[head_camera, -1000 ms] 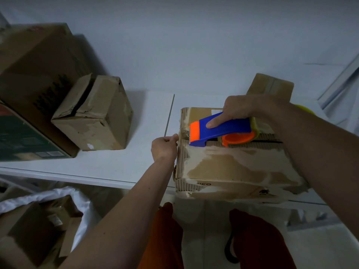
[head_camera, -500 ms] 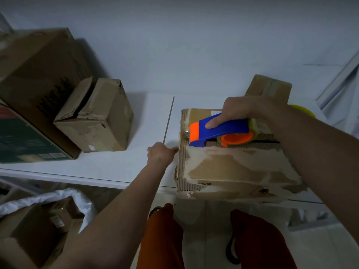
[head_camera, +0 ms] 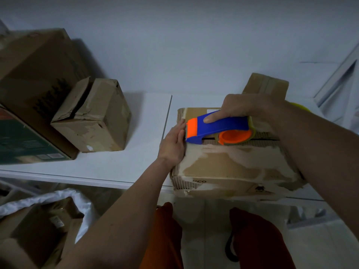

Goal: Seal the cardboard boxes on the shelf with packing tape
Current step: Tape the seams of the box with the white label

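A worn cardboard box (head_camera: 229,164) sits at the front edge of the white shelf (head_camera: 116,164), its top seam running left to right. My right hand (head_camera: 242,107) grips a blue and orange tape dispenser (head_camera: 215,130) that rests on the seam near the box's left end. My left hand (head_camera: 173,144) lies flat with straight fingers against the box's left side, just beside the dispenser's orange nose.
A smaller battered box (head_camera: 93,117) with a gaping top stands on the shelf to the left, beside a large brown carton (head_camera: 37,74) and a green printed box (head_camera: 21,140). Another small box (head_camera: 266,84) is behind my right hand. A white bag (head_camera: 77,200) with cardboard sits below left.
My left hand has opened from a loose fist at the box's corner and now presses flat on the box's left side. The dispenser has stayed near the left end of the seam.
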